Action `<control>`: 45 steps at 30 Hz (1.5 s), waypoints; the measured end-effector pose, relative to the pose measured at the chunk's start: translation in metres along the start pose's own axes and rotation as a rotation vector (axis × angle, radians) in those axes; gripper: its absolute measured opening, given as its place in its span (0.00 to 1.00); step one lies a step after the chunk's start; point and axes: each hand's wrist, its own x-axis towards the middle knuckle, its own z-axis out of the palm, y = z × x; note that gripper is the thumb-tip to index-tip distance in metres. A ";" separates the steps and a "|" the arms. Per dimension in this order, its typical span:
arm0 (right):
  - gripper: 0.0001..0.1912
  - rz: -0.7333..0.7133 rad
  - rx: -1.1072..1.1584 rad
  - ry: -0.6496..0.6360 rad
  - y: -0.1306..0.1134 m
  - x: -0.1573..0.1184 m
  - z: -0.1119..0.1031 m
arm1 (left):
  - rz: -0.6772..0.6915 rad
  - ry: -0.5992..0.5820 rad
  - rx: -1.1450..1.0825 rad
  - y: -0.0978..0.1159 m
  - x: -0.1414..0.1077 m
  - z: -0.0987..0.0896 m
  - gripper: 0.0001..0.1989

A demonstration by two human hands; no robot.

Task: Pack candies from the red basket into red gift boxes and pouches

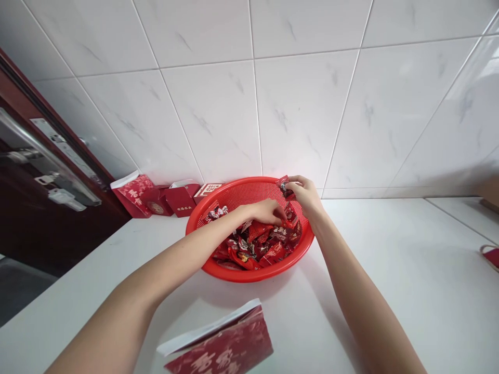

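Along the tiled wall [206,114], at left, we see a row of red cartons [158,201]. Rightward and closest to us is an open-topped red bag [234,343], its long mouth slanting up to the right. Beyond it, on the surface [374,259], the red basket [253,275] holds wrapped packets [253,246]. Our left hand [268,212], nearer to the bag, reaches among them with curled fingers; we cannot tell if it grips. Our right hand [306,195] pinches one small packet [286,188] by the basket's far-right rim.
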 end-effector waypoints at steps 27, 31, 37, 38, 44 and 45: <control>0.06 -0.021 0.048 -0.019 0.007 0.006 -0.003 | -0.046 0.305 -0.566 -0.021 -0.019 -0.048 0.18; 0.06 -0.023 0.058 -0.035 0.007 0.006 -0.003 | -0.027 0.254 -0.537 -0.017 -0.023 -0.049 0.18; 0.07 -0.027 0.062 -0.059 0.007 0.006 -0.004 | -0.046 0.213 -0.493 -0.010 -0.025 -0.048 0.11; 0.07 -0.026 0.062 -0.063 0.008 0.006 -0.004 | -0.045 0.225 -0.503 -0.010 -0.024 -0.048 0.11; 0.06 -0.020 0.060 -0.099 0.010 0.006 -0.005 | -0.044 0.346 -0.579 -0.013 -0.019 -0.047 0.09; 0.06 -0.020 0.060 -0.104 0.010 0.006 -0.005 | -0.039 0.355 -0.590 -0.013 -0.019 -0.046 0.09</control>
